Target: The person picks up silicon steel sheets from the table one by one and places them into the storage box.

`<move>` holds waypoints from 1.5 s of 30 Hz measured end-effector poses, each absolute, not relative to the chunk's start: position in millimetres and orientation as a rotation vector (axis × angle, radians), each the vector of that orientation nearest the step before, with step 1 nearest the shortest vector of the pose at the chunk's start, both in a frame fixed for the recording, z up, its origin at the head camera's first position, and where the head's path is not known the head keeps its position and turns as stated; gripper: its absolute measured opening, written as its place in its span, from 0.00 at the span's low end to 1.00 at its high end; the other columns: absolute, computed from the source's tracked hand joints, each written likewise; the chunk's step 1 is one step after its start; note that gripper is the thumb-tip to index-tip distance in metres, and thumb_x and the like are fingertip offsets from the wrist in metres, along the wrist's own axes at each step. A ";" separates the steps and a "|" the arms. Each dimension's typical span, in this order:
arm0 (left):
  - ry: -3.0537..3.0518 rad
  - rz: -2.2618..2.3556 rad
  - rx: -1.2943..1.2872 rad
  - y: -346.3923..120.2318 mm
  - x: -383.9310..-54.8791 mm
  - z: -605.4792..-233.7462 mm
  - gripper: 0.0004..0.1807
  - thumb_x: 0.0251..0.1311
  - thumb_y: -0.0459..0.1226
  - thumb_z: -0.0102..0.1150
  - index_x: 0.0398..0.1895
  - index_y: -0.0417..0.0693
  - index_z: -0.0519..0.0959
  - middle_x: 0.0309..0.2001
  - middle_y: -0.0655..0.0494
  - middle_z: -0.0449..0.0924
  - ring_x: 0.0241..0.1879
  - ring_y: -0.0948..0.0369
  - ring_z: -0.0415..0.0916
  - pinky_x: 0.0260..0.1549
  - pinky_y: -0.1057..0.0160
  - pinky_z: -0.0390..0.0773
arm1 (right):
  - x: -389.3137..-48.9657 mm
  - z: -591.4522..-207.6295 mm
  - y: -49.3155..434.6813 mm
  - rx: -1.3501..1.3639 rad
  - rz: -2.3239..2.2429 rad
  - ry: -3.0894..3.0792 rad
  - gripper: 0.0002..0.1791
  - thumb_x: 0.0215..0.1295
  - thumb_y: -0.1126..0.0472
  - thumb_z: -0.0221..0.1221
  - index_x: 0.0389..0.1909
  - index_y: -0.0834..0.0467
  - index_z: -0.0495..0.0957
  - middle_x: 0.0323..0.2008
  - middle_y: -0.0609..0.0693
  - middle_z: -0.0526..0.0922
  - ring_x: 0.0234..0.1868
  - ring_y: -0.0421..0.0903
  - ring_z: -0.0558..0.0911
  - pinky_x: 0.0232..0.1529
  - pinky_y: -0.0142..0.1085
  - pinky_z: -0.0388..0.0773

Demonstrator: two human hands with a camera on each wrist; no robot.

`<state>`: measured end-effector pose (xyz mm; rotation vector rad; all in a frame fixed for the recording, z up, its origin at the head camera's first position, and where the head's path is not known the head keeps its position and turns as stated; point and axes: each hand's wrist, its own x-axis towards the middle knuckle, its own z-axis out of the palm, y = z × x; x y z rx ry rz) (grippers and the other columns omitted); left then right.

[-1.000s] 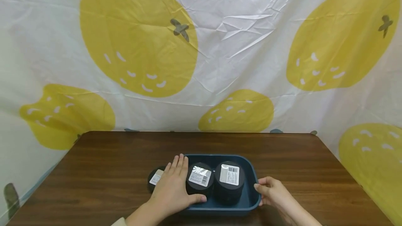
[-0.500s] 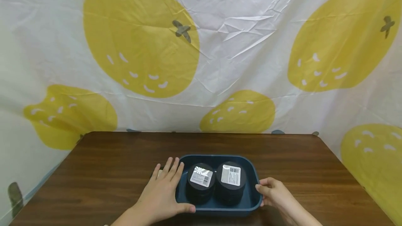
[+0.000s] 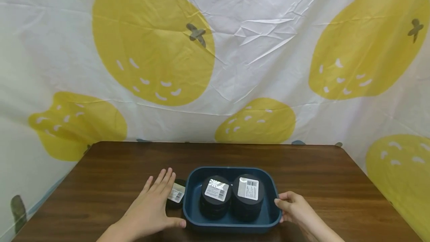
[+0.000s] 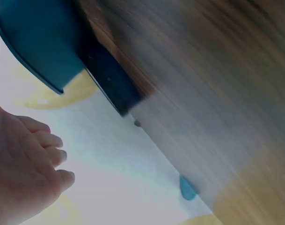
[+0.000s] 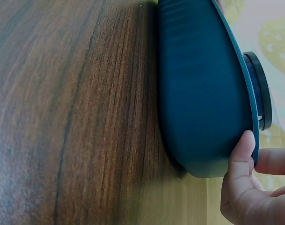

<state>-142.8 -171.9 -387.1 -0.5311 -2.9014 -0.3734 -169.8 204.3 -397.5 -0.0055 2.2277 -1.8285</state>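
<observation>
A dark blue rectangular bin stands near the front of the table. Inside it, side by side, are two black round jars with white barcode labels, the left one and the right one. My right hand pinches the bin's right rim, thumb on one side and fingers on the other, as the right wrist view also shows. My left hand is spread beside a third black jar just left of the bin, covering part of it. Nothing is in the left palm in the left wrist view.
The brown wooden table extends behind and to both sides of the bin. A white cloth with large yellow lemons hangs directly behind the table's far edge.
My left hand has moved left, away from the bin and the jars in it, uncovering the bin's left end and more of the outer jar. My right hand stays on the rim.
</observation>
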 end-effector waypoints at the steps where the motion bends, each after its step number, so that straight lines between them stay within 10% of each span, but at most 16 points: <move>1: -2.897 -0.372 -0.524 -174.2 -143.6 -387.9 0.68 0.30 0.74 0.58 0.69 0.35 0.54 0.71 0.43 0.47 0.71 0.48 0.41 0.66 0.43 0.42 | -169.8 -397.8 204.5 -0.003 -1.828 2.227 0.19 0.64 0.67 0.52 0.46 0.78 0.61 0.24 0.53 0.73 0.23 0.43 0.74 0.24 0.33 0.75; 45: -3.064 -0.549 -0.498 -202.8 -189.1 -406.6 0.66 0.26 0.66 0.69 0.64 0.27 0.60 0.65 0.33 0.58 0.67 0.42 0.51 0.63 0.38 0.49 | -169.7 -396.9 206.2 -0.009 -1.804 2.227 0.20 0.65 0.66 0.52 0.48 0.79 0.60 0.30 0.55 0.72 0.24 0.44 0.74 0.25 0.33 0.76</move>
